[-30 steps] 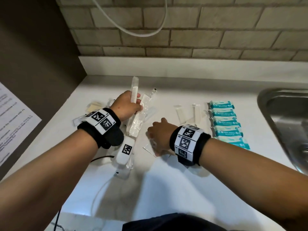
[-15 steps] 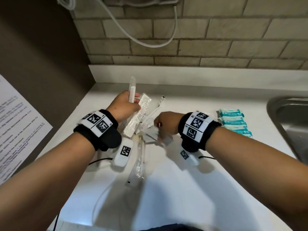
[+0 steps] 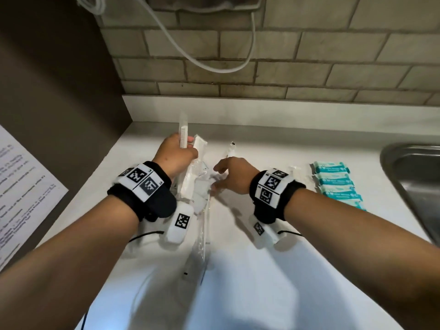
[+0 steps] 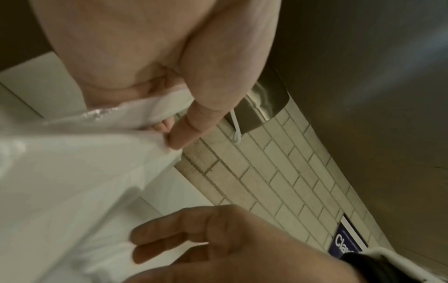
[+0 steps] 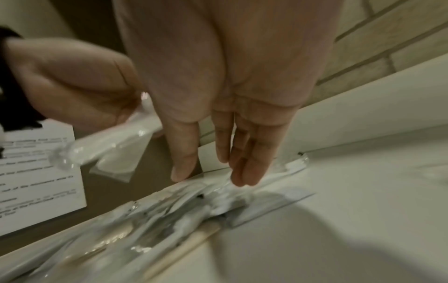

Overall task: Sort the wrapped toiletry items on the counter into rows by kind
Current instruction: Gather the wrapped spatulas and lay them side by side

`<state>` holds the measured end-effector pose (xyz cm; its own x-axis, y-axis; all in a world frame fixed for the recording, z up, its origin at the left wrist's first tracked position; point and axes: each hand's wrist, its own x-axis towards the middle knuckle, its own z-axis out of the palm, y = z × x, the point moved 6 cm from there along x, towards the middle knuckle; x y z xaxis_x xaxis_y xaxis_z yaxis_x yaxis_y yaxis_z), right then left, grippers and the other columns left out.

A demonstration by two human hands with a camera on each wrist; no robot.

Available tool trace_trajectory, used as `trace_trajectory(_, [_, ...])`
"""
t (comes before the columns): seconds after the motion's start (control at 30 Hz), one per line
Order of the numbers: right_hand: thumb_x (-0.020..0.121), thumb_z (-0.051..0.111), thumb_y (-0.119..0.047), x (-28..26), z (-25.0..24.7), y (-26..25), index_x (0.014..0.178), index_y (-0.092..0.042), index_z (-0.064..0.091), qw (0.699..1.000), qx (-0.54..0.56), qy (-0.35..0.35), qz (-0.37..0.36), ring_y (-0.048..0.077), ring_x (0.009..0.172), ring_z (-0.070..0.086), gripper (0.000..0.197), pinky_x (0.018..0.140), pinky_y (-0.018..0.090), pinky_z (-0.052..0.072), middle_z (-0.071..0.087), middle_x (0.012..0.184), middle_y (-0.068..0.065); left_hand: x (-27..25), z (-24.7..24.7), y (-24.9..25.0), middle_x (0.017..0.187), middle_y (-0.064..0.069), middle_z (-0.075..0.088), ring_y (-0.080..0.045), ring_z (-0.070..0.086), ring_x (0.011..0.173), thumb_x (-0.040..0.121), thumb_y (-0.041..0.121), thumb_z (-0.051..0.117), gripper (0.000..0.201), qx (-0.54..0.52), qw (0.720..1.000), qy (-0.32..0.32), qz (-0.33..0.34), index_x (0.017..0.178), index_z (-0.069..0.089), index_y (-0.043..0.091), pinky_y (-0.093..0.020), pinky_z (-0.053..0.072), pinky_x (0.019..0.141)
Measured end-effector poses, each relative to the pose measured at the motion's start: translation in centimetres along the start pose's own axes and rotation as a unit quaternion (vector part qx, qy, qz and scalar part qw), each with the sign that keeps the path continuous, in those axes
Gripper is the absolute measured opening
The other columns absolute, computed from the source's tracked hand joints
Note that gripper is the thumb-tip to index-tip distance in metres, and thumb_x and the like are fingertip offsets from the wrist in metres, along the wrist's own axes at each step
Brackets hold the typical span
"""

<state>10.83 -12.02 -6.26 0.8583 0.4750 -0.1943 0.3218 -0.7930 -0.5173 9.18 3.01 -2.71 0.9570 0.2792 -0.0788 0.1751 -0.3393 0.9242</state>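
My left hand (image 3: 177, 154) grips a bunch of wrapped white combs (image 3: 183, 135) above the counter; its thumb presses the wrappers (image 4: 135, 122) in the left wrist view. My right hand (image 3: 229, 173) hovers beside it, fingers straight and relaxed (image 5: 242, 162), just above a heap of clear-wrapped items (image 3: 202, 186) (image 5: 194, 203) and holding nothing. A long wrapped toothbrush (image 3: 202, 239) lies nearer to me on the white counter (image 3: 262, 282). A row of teal wrapped packets (image 3: 335, 182) lies to the right.
A steel sink (image 3: 414, 182) is set into the counter at the far right. A brown wall panel with a printed paper sheet (image 3: 21, 194) stands on the left. A tiled wall (image 3: 285, 55) with a hanging white cable (image 3: 214, 65) is behind.
My right hand has moved up and left from the counter's middle to the heap beside my left hand, and its fingers have straightened. My left hand has kept hold of the combs.
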Motion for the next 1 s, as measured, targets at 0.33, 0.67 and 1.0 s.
trace_trajectory(0.33, [0.086,0.067,-0.034,-6.8,-5.0,11.0,0.130,-0.020,0.058,0.977,-0.164,-0.048,0.125,0.024,0.122,0.053,0.047,0.098,0.032,0.041,0.057,0.132,0.001,0.2,12.4,1.5,0.091,-0.009,0.062,-0.029,0.064,0.084,0.073,0.007,0.068,0.037,0.107,0.986,-0.129,0.005,0.107,0.054,0.010,-0.036,0.053,0.072])
trace_trajectory(0.67, [0.080,0.070,-0.019,-8.0,-3.2,11.4,0.123,-0.025,0.063,0.974,-0.202,-0.086,0.061,0.025,0.119,0.048,0.044,0.099,0.037,0.045,0.057,0.123,0.003,1.5,18.3,-1.4,0.068,-0.015,0.062,-0.030,0.059,0.070,0.067,0.011,0.056,0.020,0.129,0.973,-0.172,-0.081,0.080,0.060,-0.004,-0.042,0.059,0.072])
trace_trajectory(1.0, [0.085,0.070,-0.032,-6.8,-7.1,10.7,0.119,-0.020,0.062,0.998,-0.061,-0.011,-0.008,0.012,0.096,0.052,0.037,0.082,0.024,0.040,0.059,0.119,-0.002,1.4,16.5,-0.8,0.104,-0.009,0.066,-0.028,0.059,0.101,0.092,0.021,0.044,0.033,0.136,0.974,-0.157,-0.087,0.105,0.068,0.002,-0.032,0.042,0.085])
